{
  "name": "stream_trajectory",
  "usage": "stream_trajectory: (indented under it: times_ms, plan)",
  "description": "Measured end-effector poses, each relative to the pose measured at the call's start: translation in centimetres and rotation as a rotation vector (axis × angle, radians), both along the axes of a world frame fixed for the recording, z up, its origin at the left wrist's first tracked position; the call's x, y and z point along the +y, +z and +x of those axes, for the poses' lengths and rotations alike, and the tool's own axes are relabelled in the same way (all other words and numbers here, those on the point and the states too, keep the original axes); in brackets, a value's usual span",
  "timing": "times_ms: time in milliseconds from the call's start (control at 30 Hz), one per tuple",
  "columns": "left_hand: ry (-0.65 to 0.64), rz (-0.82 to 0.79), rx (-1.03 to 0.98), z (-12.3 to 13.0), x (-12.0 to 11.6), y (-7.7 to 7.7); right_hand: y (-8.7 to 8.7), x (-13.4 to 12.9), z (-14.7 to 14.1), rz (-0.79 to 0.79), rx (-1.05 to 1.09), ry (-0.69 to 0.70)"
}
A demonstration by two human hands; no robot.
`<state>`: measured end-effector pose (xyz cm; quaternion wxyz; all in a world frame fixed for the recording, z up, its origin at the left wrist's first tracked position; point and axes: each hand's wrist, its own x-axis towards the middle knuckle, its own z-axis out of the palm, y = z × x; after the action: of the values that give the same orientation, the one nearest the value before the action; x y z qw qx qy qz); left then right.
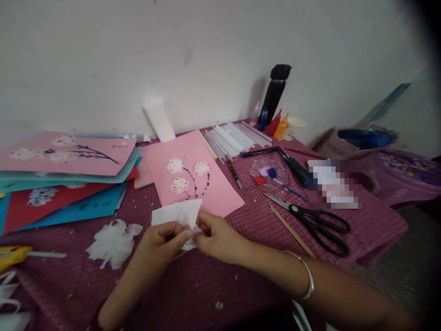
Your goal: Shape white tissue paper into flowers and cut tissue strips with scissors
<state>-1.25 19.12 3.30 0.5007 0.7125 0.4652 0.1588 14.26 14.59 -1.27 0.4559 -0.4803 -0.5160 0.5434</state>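
Note:
Between my two hands is a piece of white tissue paper (175, 213), raised a little above the table's front half. My left hand (170, 239) pinches its lower edge, and my right hand (217, 236) pinches it close beside the left fingertips. Behind the tissue lies a pink sheet (220, 193) with white, red-speckled flower puffs (179, 185) and dark blue painted stems. A crumpled heap of torn white tissue (115, 243) rests left of my left hand. The tissue hides the pink sheet's lower left edge.
Finished flower cards (86, 161) are stacked at left, above a yellow glue gun (14, 257). At right lie black-handled scissors (317, 220), a wooden stick (292, 230), a paint palette (265, 174) and a blue tool (296, 170). Glue sticks (230, 138), paint bottles (275, 124) and a black flask (274, 94) stand behind.

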Motion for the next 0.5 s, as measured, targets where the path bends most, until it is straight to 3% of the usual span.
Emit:
stream_trajectory:
  times_ms: [233,367,500]
  plan:
    - [-0.004,-0.080,0.010,0.60,-0.35,0.06,-0.16,-0.21,0.42,0.014,-0.225,-0.018]
    - [0.047,-0.144,-0.026,0.54,-0.37,0.14,-0.16,-0.28,0.63,0.037,-0.277,-0.015]
    - [0.069,-0.108,-0.014,0.21,-0.35,0.02,0.35,-0.33,0.67,-0.010,-0.290,-0.024]
